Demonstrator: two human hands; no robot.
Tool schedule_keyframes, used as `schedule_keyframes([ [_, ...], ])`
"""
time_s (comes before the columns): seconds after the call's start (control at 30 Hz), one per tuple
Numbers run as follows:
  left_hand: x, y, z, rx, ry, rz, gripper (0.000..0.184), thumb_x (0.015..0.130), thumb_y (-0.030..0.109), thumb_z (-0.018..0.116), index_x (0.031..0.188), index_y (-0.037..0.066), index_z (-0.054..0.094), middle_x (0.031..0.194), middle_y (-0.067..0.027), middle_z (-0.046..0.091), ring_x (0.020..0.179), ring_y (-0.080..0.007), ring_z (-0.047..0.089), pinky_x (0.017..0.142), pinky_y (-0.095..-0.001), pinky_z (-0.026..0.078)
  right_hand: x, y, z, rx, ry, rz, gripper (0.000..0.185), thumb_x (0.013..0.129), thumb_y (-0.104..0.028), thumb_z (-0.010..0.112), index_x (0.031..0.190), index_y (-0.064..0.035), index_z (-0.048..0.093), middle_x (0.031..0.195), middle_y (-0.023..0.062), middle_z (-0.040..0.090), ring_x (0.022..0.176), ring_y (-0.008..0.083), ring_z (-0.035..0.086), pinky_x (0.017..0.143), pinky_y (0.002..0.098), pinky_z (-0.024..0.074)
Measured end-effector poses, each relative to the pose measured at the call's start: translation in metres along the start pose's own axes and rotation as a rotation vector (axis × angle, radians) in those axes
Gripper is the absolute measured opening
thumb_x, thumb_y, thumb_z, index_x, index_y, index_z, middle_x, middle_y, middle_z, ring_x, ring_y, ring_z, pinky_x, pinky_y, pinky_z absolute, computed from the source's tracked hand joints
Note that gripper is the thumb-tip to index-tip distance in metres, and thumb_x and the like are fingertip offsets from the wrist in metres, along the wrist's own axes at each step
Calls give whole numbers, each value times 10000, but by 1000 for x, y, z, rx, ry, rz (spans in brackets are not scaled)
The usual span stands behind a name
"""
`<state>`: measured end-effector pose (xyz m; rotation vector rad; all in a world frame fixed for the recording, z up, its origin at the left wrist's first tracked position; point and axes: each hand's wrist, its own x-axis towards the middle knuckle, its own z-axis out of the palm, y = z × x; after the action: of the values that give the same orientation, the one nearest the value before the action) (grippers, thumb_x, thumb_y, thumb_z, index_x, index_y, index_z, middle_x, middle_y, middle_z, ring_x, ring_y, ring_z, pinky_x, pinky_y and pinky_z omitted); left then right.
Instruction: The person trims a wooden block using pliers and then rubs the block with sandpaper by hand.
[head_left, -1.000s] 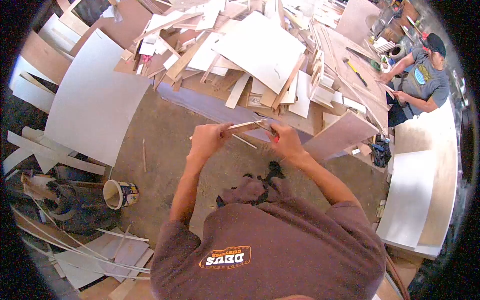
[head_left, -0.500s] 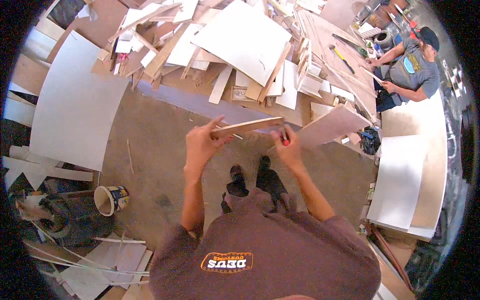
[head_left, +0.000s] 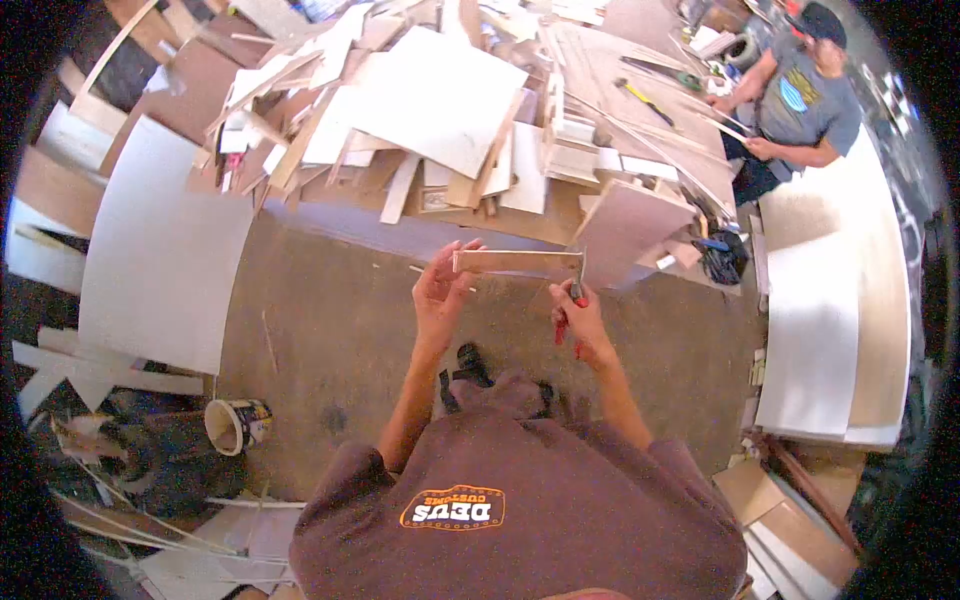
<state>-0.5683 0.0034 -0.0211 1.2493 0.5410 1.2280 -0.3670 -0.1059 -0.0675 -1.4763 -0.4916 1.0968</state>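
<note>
A short wooden strip (head_left: 522, 262) is held level in front of me. The fingers of my left hand (head_left: 438, 295) are closed around its left end. In my right hand (head_left: 588, 325) is a pair of red-handled pliers (head_left: 561, 331), its handles pointing down toward me. The metal head of the pliers is up against the strip's right end; whether the jaws bite on anything there is too small to tell.
Ahead, a workbench carries a heap of wood and white board offcuts (head_left: 430, 100) and a yellow-handled hammer (head_left: 645, 104). A co-worker (head_left: 805, 95) stands at the right holding a thin strip. Large white panels (head_left: 165, 250) lean left; a bucket (head_left: 237, 426) stands on the floor.
The strip has turned from slanting to nearly level, and my left hand has shifted right. The pliers' red handles now show below my right hand. The whole view has swung slightly.
</note>
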Motion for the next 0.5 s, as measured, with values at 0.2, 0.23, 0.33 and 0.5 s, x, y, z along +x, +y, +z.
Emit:
schedule_keyframes([
  [0.2, -12, -15, 96, -64, -307, 70, 422, 904, 66, 618, 1300, 10, 483, 1236, -180, 605, 1144, -256, 587, 993, -387, 455, -30, 12, -74, 165, -18, 138, 186, 906, -173, 656, 852, -106, 491, 663, -15, 462, 552, 106, 475, 520, 279, 421],
  [0.23, -16, -19, 110, -63, -316, 69, 422, 904, 66, 618, 1300, 10, 483, 1236, -180, 605, 1144, -256, 587, 993, -387, 455, -36, 13, -85, 189, -22, 167, 180, 901, -173, 661, 863, -107, 498, 663, -15, 462, 544, 105, 472, 518, 279, 423],
  [0.33, -27, -29, 146, 76, -365, 103, 377, 916, 75, 599, 1269, -9, 499, 1201, -170, 619, 1156, -256, 580, 982, -381, 464, -54, 5, -119, 94, -77, 203, 180, 890, -183, 675, 886, -107, 513, 669, -20, 461, 548, 95, 459, 528, 269, 420],
  [0.5, -38, -23, 185, 25, -129, 176, 358, 864, 20, 640, 1204, -47, 548, 995, -96, 636, 904, -203, 629, 813, -288, 508, -49, 70, -165, -140, -93, -154, 245, 840, -261, 737, 929, -117, 559, 636, -48, 473, 569, 65, 436, 499, 258, 381],
])
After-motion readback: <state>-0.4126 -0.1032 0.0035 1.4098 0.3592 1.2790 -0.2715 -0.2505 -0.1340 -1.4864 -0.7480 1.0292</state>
